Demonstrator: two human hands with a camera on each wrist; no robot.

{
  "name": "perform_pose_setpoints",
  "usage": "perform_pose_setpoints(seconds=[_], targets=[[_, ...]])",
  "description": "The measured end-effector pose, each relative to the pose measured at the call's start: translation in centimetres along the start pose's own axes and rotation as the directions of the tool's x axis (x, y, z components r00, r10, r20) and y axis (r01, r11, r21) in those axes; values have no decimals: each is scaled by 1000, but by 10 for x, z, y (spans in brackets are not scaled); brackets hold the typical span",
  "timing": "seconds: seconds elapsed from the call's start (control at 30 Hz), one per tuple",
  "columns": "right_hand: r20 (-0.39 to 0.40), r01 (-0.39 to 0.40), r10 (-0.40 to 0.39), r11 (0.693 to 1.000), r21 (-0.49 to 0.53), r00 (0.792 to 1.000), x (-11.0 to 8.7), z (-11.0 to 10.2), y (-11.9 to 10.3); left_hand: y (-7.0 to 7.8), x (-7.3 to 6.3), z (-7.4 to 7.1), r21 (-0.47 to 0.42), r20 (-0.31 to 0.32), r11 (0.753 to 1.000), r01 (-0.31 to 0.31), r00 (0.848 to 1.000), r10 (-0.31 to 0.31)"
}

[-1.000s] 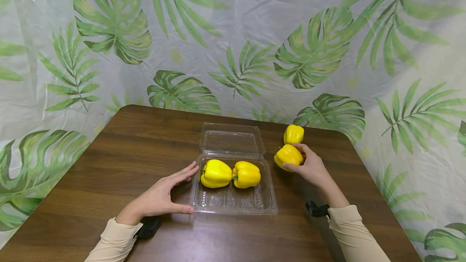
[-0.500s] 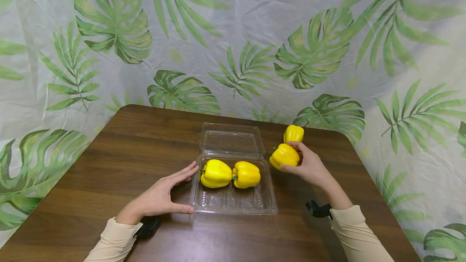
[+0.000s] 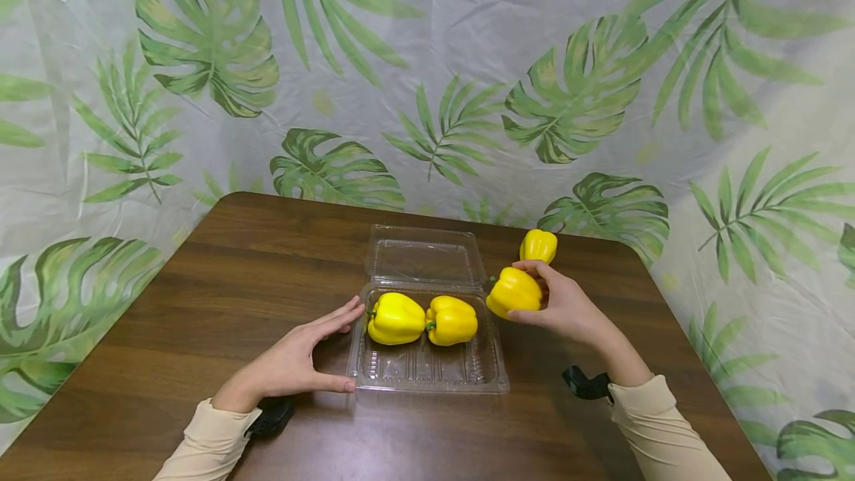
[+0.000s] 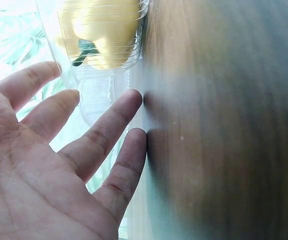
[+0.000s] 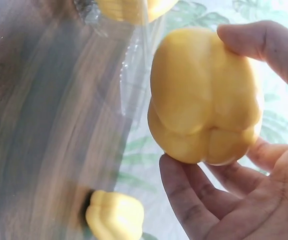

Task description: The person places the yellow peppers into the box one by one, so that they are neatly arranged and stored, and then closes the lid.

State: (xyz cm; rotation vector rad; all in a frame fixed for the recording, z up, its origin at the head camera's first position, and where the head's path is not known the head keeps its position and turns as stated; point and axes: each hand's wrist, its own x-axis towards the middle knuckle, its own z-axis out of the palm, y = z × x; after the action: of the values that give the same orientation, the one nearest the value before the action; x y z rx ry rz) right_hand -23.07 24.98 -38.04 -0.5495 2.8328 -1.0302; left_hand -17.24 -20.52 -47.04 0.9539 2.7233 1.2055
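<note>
My right hand [image 3: 568, 303] grips a yellow bell pepper [image 3: 514, 293] between thumb and fingers, just off the right rim of a clear plastic clamshell container [image 3: 427, 377]. In the right wrist view the held pepper [image 5: 206, 95] shows its lobed bottom, above the table. Two more yellow peppers lie side by side inside the container, a left pepper [image 3: 396, 319] and a right pepper [image 3: 452, 321]. My left hand [image 3: 294, 362] is spread at the container's left side, fingertips right at the rim. The left wrist view shows its fingers [image 4: 99, 140] extended, two fingertips at the tabletop.
Another yellow pepper [image 3: 538, 246] stands near the back right edge of the brown wooden table [image 3: 267, 266]. The container's lid [image 3: 426, 258] is folded back behind its base. A leaf-patterned curtain [image 3: 441, 58] hangs just behind the table.
My right hand has carried the pepper leftward, away from the one at the back and up to the container's right rim. The left hand and the container have stayed in place.
</note>
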Motion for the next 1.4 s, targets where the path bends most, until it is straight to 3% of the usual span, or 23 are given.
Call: perform_pose_setpoints(seconds=[0.73, 1.4], targets=[[171, 94, -98, 995, 34, 980, 3, -1, -17, 1, 0, -1, -2, 0, 1000, 3, 1000, -3], [261, 174, -189, 982, 79, 947, 7, 5, -36, 0, 1, 0, 6, -4, 1000, 0, 1000, 0]])
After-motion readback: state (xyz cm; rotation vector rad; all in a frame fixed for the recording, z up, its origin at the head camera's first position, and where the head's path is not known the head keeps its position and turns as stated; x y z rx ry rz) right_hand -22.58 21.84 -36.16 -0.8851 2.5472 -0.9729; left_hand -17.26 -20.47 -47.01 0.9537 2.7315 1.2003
